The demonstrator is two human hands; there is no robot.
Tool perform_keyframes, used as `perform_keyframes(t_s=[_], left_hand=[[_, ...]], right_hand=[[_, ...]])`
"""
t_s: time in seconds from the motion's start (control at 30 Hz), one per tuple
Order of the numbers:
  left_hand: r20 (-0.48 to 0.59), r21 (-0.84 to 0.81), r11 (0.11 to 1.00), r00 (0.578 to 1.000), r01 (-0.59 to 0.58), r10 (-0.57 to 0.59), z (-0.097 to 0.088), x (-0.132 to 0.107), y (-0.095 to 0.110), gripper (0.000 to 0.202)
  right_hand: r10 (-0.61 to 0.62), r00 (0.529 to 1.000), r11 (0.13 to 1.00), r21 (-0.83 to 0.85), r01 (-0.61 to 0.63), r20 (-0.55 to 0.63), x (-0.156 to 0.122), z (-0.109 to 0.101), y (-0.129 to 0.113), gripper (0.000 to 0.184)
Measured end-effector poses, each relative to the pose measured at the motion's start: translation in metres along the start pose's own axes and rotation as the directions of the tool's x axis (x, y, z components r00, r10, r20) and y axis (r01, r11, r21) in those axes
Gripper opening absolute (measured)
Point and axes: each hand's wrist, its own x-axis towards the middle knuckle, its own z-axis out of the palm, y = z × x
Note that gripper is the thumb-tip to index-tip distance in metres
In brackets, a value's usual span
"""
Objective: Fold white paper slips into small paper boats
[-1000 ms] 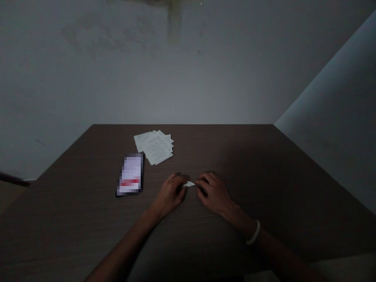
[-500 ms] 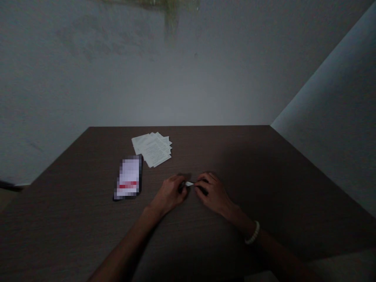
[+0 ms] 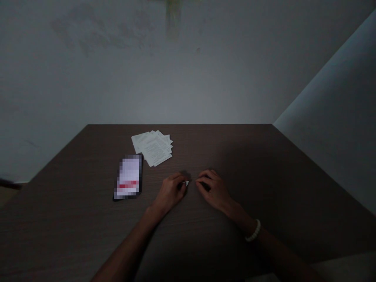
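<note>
On the brown table, fanned printed papers lie just beyond a phone-like device. The right hand has fingertips drawn together—on what, I cannot tell. The left hand pinches a small white piece. Fine fingertip work seems in hand, calling for light precision next.

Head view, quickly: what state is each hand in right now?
Left hand: closed, holding a small white triangular piece, apparently paper.
Right hand: curled; whether closed or holding anything cannot be told.
</note>
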Motion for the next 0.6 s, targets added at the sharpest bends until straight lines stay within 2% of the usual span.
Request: perform_keyframes(t_s=[0.27, 0.6], left_hand=[[-0.049, -0.011, 0.996, 0.995, 0.084, -0.085, -0.002, 0.003, 0.005, 0.014], [-0.063, -0.018, 0.997, 0.995, 0.077, -0.078, -0.001, 0.004, 0.005, 0.013]], right_hand=[[0.001, 1.000, 0.997, 0.072, 0.001, -0.029, 0.006, 0.004, -0.005, 0.009], [-0.029, 0.998, 0.992, 0.122, 0.035, -0.050, 0.012, 0.016, -0.008, 0.004]])
